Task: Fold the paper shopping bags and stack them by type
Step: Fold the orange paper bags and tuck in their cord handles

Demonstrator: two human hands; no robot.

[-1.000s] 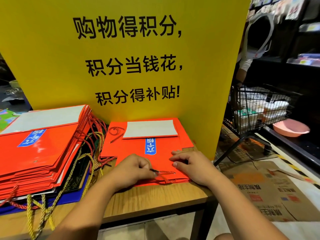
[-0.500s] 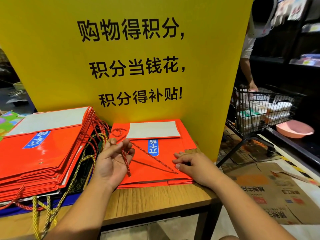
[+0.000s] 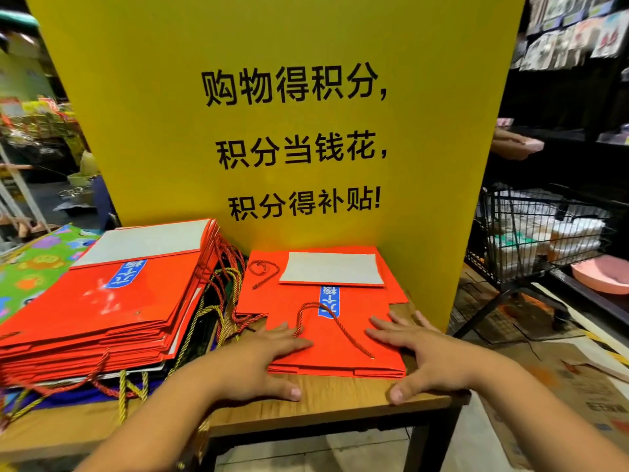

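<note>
Left hand (image 3: 265,359) and right hand (image 3: 418,356) lie flat on a folded red bag (image 3: 326,352).
Both hands are spread with straight fingers on the near corners of the bag, and the thumbs touch the wooden bench (image 3: 340,400). The bag's rope handle (image 3: 354,338) loops across its top between the hands. A tall pile of red bags (image 3: 112,308) sits to the left. A big yellow sign (image 3: 289,131) stands far behind.

Shop, yellow promotional sign (image 3: 272,131), wire shopping cart (image 3: 531,233), stocked shelves (image 3: 575,39)
</note>
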